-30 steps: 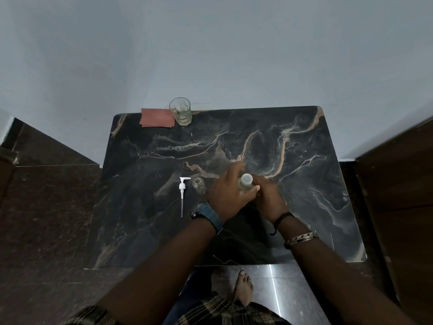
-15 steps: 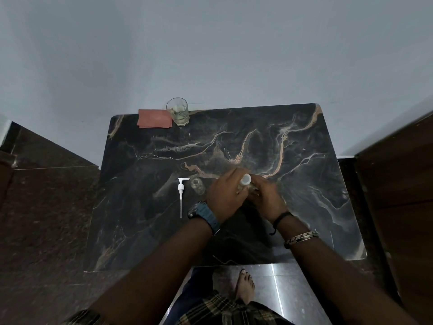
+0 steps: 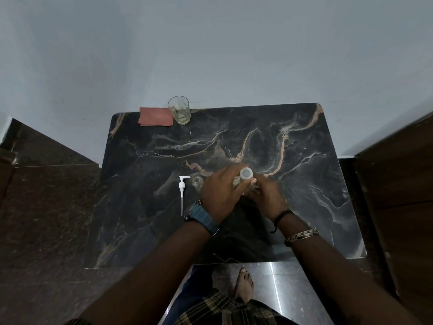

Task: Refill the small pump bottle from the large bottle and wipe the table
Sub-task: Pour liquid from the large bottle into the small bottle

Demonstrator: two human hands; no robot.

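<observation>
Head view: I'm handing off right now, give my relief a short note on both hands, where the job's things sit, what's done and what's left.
Left hand: wrapped around the large bottle at mid-table.
Right hand: also on that bottle, just below its white cap; cap is on.
Small bottle: stands open, left of the hands.
Pump head: lies flat on the table, left of the small bottle.
Red cloth and glass: far left corner, untouched.
Done: pump removed.
Left: uncap large bottle, pour, refit pump, wipe table with the cloth.
</observation>
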